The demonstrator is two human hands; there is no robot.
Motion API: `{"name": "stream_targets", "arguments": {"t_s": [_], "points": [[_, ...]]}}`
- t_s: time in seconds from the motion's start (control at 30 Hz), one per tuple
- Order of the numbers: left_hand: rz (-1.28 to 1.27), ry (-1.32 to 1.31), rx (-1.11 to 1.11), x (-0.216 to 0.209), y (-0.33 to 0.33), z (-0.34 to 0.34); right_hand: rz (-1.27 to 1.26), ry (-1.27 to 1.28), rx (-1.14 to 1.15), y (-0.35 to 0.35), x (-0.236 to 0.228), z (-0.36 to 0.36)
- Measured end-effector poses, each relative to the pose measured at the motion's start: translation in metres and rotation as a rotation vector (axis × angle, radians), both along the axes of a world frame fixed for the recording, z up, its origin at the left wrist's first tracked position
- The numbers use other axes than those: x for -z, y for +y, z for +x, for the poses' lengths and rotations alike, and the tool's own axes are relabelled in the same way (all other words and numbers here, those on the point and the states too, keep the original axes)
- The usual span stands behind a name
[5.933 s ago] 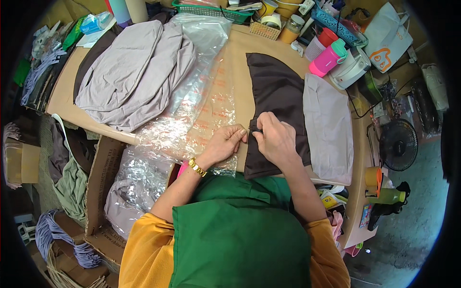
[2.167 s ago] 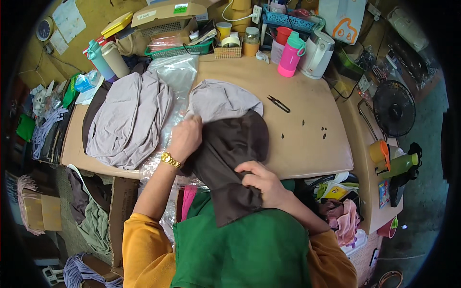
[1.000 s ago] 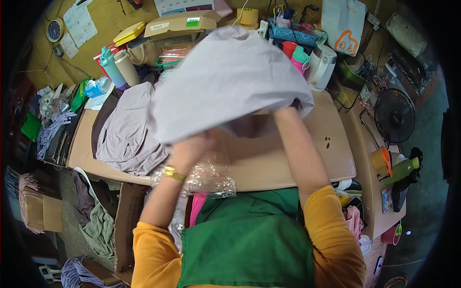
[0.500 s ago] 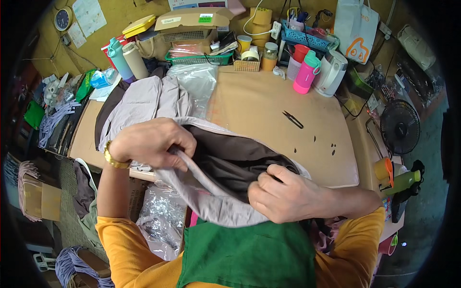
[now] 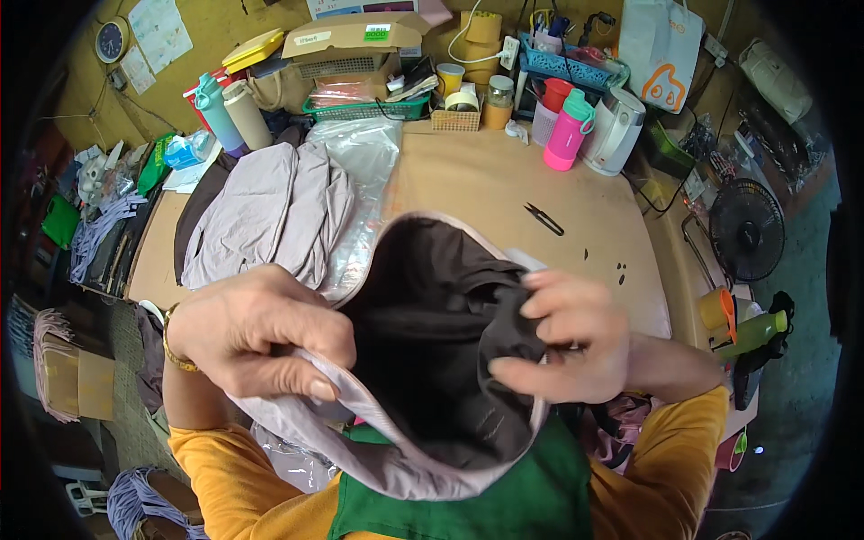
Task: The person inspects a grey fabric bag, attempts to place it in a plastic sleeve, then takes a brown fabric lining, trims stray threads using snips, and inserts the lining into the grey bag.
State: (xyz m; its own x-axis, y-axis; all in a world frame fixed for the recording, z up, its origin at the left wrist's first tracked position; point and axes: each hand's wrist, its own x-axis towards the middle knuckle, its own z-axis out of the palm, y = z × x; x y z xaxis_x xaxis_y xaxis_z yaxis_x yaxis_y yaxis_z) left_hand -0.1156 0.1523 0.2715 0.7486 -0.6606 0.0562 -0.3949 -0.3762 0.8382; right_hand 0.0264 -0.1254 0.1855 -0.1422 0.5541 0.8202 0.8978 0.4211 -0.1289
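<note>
Head view, looking straight down: we've got a garment [image 5: 432, 360] held up close to the chest, off the surface [image 5: 468, 180], with its opening spread wide toward the camera. It's pale lilac-grey outside and dark brown inside, so it looks like we're holding it open to get at the lining.

Left hand [image 5: 261, 333] sits at about 9 o'clock on the opening, fingers curled tight over the pale edge and pulling it outward. Right hand [image 5: 562, 337] is at about 3 o'clock, fingers closed in a pinch on a fold of the dark lining, thumb under, rest on top. Both hands pulling apart is what keeps the mouth stretched into that oval.

Behind it, at 11 o'clock, a pile of similar pale garments [image 5: 270, 216] lies on the surface, partly on clear plastic bags [image 5: 360, 180], probably stacked there to stay within reach. Small black snips [image 5: 544, 219] lie at 1 o'clock, well apart from both hands on the bare part of the surface. A pink bottle [image 5: 569, 130] and a white kettle [image 5: 614, 130] stand at the far edge with the other clutter, out of the working area.
</note>
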Motion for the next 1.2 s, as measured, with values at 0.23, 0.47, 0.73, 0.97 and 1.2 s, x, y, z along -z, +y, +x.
{"name": "stream_targets", "arguments": {"t_s": [0.23, 0.47, 0.73, 0.97, 1.2], "points": [[0.165, 0.116, 0.005, 0.008, 0.002, 0.000, -1.656, 0.185, -0.342, 0.007, -0.028, 0.019], [1.308, -1.074, -0.764, 0.021, -0.040, 0.003, -0.587, -0.612, 0.770, -0.006, -0.042, 0.070], [1.295, -0.925, -0.818, 0.018, -0.018, 0.027, -0.681, -0.539, 0.718, 0.011, -0.049, 0.087], [1.025, -0.456, -0.933, 0.077, -0.048, 0.019, -0.950, -0.297, 0.845, -0.004, 0.004, 0.057], [1.014, -0.336, -0.865, 0.223, -0.086, 0.030, -0.887, -0.036, 0.677, 0.014, 0.158, 0.034]]}}
